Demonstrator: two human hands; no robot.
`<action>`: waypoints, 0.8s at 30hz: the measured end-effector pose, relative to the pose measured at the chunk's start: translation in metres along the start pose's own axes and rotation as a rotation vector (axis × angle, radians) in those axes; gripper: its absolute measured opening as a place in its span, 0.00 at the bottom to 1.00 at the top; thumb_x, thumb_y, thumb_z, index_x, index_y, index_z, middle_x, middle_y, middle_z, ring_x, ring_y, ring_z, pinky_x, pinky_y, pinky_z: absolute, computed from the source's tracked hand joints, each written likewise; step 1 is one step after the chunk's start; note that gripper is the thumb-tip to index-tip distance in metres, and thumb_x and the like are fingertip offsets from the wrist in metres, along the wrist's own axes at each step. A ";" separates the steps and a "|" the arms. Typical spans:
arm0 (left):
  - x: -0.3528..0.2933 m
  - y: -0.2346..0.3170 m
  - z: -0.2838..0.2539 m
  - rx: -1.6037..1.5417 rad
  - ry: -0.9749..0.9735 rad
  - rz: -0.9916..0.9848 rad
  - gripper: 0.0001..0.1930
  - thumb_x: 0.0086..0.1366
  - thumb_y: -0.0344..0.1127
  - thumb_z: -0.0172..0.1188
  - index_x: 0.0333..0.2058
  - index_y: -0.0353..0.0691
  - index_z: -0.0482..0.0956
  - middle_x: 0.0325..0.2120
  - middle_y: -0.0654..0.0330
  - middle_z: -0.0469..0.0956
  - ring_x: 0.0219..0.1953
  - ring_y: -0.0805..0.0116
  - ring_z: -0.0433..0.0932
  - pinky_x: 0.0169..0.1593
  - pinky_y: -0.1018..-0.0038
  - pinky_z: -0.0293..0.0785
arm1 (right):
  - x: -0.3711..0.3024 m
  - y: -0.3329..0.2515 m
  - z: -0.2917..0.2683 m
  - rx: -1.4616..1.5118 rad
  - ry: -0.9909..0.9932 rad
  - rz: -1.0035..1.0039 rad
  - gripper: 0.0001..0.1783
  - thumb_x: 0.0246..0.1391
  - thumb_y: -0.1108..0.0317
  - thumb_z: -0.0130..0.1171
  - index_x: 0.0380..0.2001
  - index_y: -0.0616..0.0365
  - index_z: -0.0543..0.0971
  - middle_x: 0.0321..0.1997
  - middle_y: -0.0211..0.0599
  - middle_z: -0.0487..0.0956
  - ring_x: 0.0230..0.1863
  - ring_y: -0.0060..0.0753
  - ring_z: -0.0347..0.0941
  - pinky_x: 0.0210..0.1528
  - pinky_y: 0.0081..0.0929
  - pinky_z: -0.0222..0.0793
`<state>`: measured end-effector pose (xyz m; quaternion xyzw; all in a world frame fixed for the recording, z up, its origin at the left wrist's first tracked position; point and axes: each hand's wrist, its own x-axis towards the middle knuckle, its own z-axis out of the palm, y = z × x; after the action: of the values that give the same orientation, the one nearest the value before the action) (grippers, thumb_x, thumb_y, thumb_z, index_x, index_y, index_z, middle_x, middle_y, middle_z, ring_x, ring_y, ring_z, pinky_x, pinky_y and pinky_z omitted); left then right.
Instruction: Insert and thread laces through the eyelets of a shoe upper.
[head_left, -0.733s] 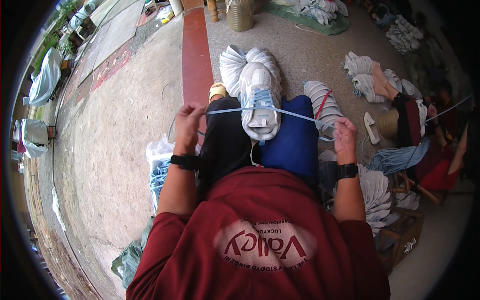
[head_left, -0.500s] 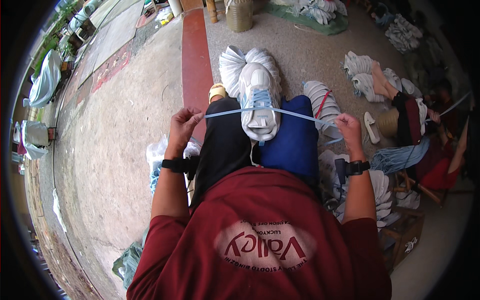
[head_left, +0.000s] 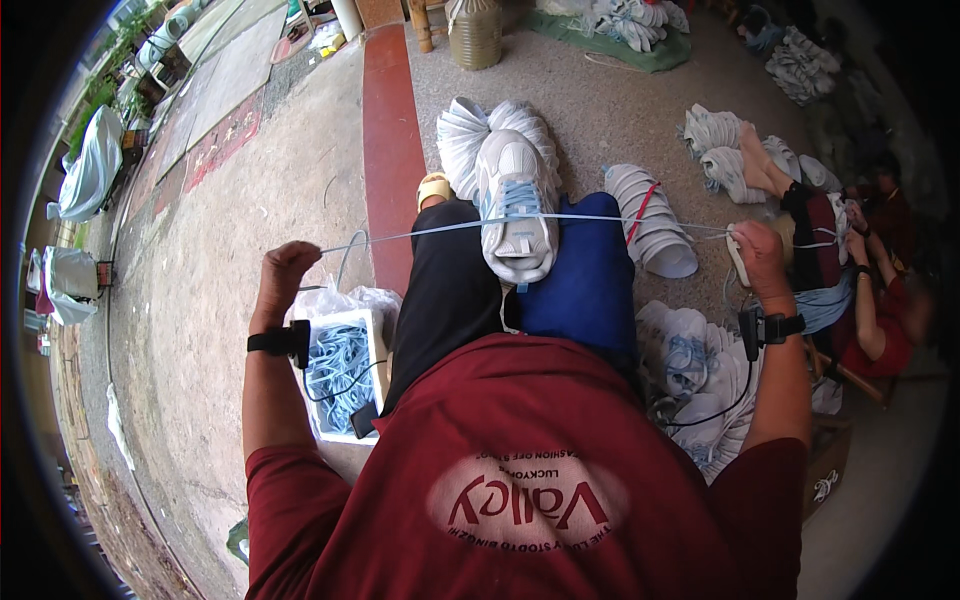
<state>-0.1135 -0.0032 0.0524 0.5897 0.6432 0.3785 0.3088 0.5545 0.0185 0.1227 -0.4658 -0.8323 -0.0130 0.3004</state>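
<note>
Left hand (head_left: 283,272) and right hand (head_left: 758,252), each clenched on one end of a pale blue shoelace (head_left: 440,230), stretched taut across the white sneaker (head_left: 515,205) on the lap.

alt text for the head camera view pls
A seated person pulls a light blue shoelace taut with the left hand and right hand, threaded through a white sneaker on their lap. A box of blue laces sits at their left.

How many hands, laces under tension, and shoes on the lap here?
Hands: 2, left hand and right hand
Taut light-blue lace: 1
White shoe on lap: 1
Total: 4
</note>
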 end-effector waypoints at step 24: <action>-0.018 0.004 0.087 -0.431 -0.322 -0.463 0.11 0.57 0.40 0.59 0.22 0.40 0.75 0.14 0.70 0.67 0.16 0.82 0.62 0.20 0.84 0.56 | 0.001 -0.044 0.114 0.985 -0.761 0.747 0.08 0.43 0.74 0.57 0.15 0.60 0.72 0.13 0.32 0.72 0.13 0.20 0.66 0.15 0.17 0.59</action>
<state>-0.0364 -0.0102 0.0096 0.4014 0.6081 0.3276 0.6014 0.4641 0.0287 0.0407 -0.5019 -0.5737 0.6299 0.1491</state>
